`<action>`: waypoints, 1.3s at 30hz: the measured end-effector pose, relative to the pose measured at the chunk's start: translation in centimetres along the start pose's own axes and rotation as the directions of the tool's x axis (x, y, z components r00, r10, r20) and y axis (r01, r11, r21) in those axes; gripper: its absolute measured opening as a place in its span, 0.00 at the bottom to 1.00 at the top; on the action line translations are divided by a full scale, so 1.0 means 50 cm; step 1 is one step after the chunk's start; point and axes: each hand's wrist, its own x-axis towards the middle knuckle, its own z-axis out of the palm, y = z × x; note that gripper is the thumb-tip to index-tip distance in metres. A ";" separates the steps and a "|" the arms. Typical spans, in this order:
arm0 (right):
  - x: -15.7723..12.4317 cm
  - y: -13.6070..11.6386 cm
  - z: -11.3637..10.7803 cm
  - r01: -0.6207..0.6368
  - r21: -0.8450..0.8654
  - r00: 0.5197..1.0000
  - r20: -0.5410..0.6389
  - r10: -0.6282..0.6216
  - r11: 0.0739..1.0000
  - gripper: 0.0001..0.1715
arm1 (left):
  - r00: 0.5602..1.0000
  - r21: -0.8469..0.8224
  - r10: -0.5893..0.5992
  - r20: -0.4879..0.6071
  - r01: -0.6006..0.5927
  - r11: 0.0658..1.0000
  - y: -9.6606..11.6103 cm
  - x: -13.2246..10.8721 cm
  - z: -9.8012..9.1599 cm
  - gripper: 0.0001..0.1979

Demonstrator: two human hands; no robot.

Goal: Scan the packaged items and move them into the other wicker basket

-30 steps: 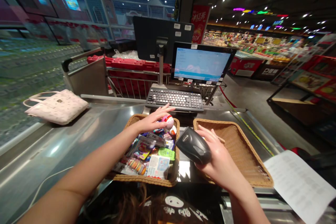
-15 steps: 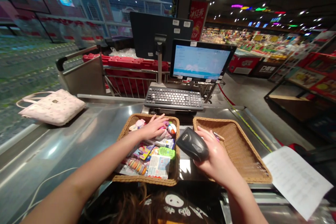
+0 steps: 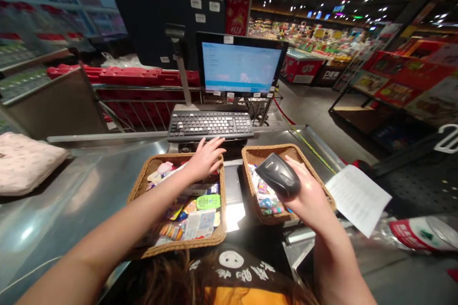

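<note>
My left hand [image 3: 206,158] is over the upper right corner of the left wicker basket [image 3: 222,219], fingers spread towards the keyboard [image 3: 212,124]. Small packaged items lie in this basket, among them a green pack [image 3: 208,202] and a white card [image 3: 200,225]. My right hand [image 3: 305,183] is wrapped round a black handheld scanner [image 3: 279,175], held above the right wicker basket [image 3: 246,152]. Colourful small packages [image 3: 266,200] lie in the right basket, partly covered by the scanner and hand.
A lit screen [image 3: 241,67] stands behind the keyboard, beside a dark monitor back [image 3: 153,24]. A pale bag [image 3: 28,162] rests at the left of the metal counter [image 3: 96,167]. At the right are a paper sheet [image 3: 358,198] and a labelled bottle [image 3: 422,233].
The view has shifted right. My left hand has moved up from the items to the basket's far edge. Packages now show in the right basket, whose visible interior was largely bare before.
</note>
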 end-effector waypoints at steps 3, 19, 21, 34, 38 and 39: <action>-0.020 0.039 -0.040 -0.058 -0.074 0.995 -0.085 0.051 0.996 0.27 | 0.996 -0.068 0.088 0.000 -0.088 0.994 0.055 0.065 0.015 0.17; -0.112 0.175 -0.137 -0.268 -0.084 0.950 -0.190 0.248 0.960 0.30 | 0.668 -0.310 0.668 0.327 -0.592 0.744 0.384 0.299 0.313 0.28; -0.121 0.190 -0.145 -0.296 -0.071 0.941 -0.194 0.278 0.952 0.30 | 0.616 -0.309 0.700 0.361 -0.630 0.713 0.403 0.299 0.354 0.24; -0.127 0.253 -0.155 -0.340 -0.009 0.929 -0.157 0.334 0.940 0.28 | 0.685 -0.235 0.574 0.448 -0.529 0.815 0.455 0.321 0.438 0.05; -0.120 0.262 -0.153 -0.333 0.002 0.931 -0.159 0.329 0.943 0.28 | 0.753 -0.267 0.549 0.363 -0.480 0.835 0.451 0.319 0.447 0.07; -0.119 0.264 -0.153 -0.330 0.002 0.932 -0.160 0.326 0.944 0.28 | 0.776 -0.292 0.533 0.336 -0.452 0.843 0.452 0.318 0.448 0.08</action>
